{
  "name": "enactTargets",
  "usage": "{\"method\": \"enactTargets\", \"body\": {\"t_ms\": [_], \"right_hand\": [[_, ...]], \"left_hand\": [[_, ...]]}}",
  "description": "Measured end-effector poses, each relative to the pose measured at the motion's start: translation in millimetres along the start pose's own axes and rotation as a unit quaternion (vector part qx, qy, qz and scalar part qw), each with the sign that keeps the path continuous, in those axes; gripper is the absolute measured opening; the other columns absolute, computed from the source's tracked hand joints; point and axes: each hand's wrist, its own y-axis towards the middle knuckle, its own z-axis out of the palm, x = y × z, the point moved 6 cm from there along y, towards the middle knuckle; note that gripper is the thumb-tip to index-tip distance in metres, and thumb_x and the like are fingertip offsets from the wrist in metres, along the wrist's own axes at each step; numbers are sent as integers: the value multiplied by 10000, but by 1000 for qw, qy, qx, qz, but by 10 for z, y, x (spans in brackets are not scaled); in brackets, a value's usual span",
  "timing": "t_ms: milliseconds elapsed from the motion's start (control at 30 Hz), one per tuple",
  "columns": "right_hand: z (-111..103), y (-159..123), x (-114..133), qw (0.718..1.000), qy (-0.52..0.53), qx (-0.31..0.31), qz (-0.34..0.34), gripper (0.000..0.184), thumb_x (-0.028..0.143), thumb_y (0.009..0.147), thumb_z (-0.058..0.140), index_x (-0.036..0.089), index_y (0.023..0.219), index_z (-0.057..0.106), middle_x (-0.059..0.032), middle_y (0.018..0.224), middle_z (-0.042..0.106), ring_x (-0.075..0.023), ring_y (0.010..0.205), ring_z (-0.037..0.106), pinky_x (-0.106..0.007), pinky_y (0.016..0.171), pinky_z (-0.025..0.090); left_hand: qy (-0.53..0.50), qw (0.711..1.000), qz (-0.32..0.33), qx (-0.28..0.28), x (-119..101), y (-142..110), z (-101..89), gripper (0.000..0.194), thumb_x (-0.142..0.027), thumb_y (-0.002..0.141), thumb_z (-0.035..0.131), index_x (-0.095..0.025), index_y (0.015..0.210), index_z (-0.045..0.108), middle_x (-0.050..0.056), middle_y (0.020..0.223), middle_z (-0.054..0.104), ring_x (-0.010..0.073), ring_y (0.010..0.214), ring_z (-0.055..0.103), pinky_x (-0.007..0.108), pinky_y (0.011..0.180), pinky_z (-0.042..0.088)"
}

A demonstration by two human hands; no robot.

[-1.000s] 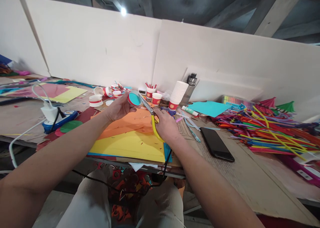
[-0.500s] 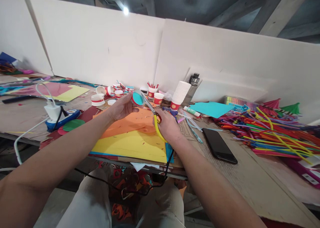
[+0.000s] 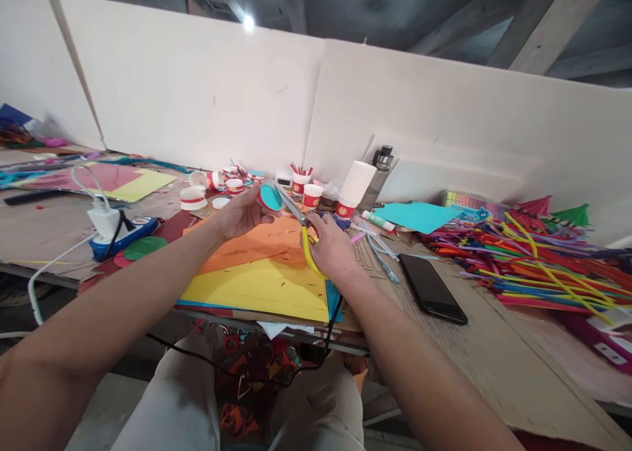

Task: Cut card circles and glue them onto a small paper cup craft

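1. Left of centre, my feed shows the left hand (image 3: 239, 215), its grip closed on the blue disc (image 3: 270, 197), likely leaving its right edge free.
2. Centre: the right hand (image 3: 332, 245), grip curled round scissors (image 3: 302, 219), likely to aim the blades discward.

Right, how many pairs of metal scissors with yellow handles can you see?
1: the yellow-handled metal scissors in the right hand, blades by the round turquoise-faced piece in the left hand. Others could be hidden from view.
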Motion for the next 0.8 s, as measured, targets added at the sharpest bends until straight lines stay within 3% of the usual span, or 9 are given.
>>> {"method": "enactTargets", "body": {"t_ms": [167,433,800], "right_hand": [[16,-2,-6,1000,9,5,-1,408,318,948,479,217,1333,567,-118,1255,607,-255,1035,631,-329,814,491],[74,18,-37,998,63,11,-5,398,301,955,483,187,1322,587,-120,1204,646,-255,1083,617,-338,906,474],[21,4,-27,1000,6,17,14,449,310,950,478,220,1386,541,-119,1230,613,-261,1042,631,-342,816,494]], "left_hand": [[2,1000,-8,2,17,-8,25,478,-568,948,508,-119,977,671,91,787,742,194,655,728,254,540,542],[1,1000,-6,8,46,-5,54,340,-442,953,574,-122,1005,679,90,846,761,197,709,745,242,551,549],[-21,1000,-2,14,47,-14,39,383,-470,960,553,-135,1116,652,89,853,762,205,732,756,239,552,557]]}}
